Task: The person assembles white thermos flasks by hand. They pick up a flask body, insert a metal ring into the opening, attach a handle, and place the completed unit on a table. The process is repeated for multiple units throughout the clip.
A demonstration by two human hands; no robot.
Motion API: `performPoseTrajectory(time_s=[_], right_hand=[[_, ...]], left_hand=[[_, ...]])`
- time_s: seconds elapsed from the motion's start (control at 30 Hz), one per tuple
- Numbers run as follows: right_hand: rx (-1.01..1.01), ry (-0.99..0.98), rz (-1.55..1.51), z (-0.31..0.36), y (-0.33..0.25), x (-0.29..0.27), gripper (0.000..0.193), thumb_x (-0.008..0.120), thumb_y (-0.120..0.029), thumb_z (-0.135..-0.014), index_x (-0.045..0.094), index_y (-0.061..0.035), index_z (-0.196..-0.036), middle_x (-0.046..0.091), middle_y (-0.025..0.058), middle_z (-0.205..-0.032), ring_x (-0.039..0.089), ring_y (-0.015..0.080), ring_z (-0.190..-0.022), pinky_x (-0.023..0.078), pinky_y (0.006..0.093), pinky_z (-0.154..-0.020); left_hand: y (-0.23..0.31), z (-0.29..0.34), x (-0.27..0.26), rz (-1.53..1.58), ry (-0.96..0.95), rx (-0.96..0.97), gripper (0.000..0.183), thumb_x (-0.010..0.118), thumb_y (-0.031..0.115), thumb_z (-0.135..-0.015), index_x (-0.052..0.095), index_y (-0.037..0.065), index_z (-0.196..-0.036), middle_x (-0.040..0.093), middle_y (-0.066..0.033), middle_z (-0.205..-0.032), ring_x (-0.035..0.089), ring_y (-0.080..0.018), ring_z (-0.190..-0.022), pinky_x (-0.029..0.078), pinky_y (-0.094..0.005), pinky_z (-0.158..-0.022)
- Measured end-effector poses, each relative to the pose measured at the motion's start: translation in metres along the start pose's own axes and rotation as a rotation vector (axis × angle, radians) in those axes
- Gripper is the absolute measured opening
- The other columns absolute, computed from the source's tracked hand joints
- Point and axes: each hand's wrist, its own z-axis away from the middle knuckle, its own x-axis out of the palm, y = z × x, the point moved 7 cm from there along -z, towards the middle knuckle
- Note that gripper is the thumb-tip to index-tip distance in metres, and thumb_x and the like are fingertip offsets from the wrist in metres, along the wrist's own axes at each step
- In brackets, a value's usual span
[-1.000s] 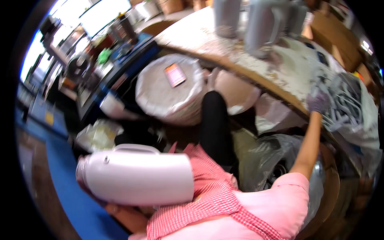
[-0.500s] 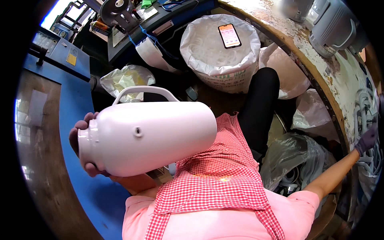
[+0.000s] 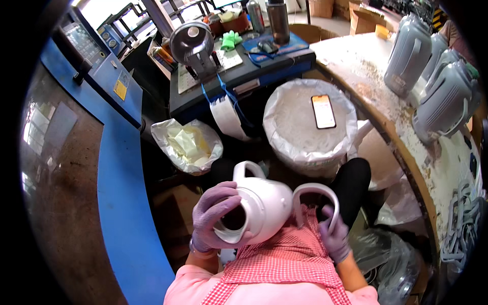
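A white jug body [image 3: 272, 208] lies on its side over my lap, its round mouth turned toward my left hand [image 3: 211, 216]. That purple-gloved hand is closed around the jug's neck and rim. A loop handle [image 3: 249, 166] stands out from the jug's far side. In my right hand [image 3: 335, 238], also gloved in purple, is a separate curved pale handle [image 3: 314, 187]. The fingers wrap one leg of it, and its bow arches up close to the jug's base end. I cannot tell whether the two pieces touch.
A white-lined bin [image 3: 287, 158] stands ahead with a phone [image 3: 323, 112] on its contents. Grey jugs [image 3: 406, 58] and a pile of grey handles [image 3: 460, 229] sit on the curved worktop at right. At left are a blue-edged bench [image 3: 119, 203] and a small lined bin [image 3: 158, 133].
My right hand has come from the handle pile at far right to my lap, bringing a handle. The jug has moved right and turned so its mouth shows. The view has shifted.
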Motion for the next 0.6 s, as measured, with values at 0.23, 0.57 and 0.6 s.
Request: performPoseTrajectory(time_s=[0.23, 0.57, 0.6], right_hand=[[0.003, 0.149, -1.564, -0.129, -0.043, -0.008, 0.038, 0.040, -0.043, -0.107, 0.054, -0.0104, -0.094, 0.037, -0.0057, -0.058, 0.032, 0.0061, -0.043, 0.026, 0.0238, -0.037], [0.648, -0.259, -1.857, -0.133, -0.042, 0.090, 0.031, 0.044, -0.032, -0.108, 0.058, -0.0063, -0.117, 0.027, -0.0099, -0.062, 0.025, 0.0013, -0.043, 0.022, 0.0195, -0.039], [0.604, -0.192, -1.716, -0.134, -0.038, 0.086, 0.028, 0.049, -0.033, -0.106, 0.057, -0.0072, -0.113, 0.029, -0.0096, -0.062, 0.026, 0.0015, -0.044, 0.022, 0.0197, -0.039]], left_hand=[[0.020, 0.017, 0.032, 0.105, -0.026, 0.032, 0.053, 0.089, 0.027, -0.060, 0.062, 0.008, -0.102, 0.059, -0.0144, -0.103, 0.064, -0.0381, -0.095, 0.054, -0.0514, -0.085], [0.006, 0.033, 0.043, 0.189, 0.003, 0.104, 0.052, 0.091, 0.032, -0.061, 0.058, 0.011, -0.095, 0.057, -0.0117, -0.092, 0.064, -0.0337, -0.079, 0.056, -0.0475, -0.078], [0.006, 0.033, 0.043, 0.213, 0.039, 0.092, 0.051, 0.091, 0.032, -0.061, 0.058, 0.011, -0.094, 0.058, -0.0120, -0.093, 0.065, -0.0337, -0.079, 0.056, -0.0481, -0.078]])
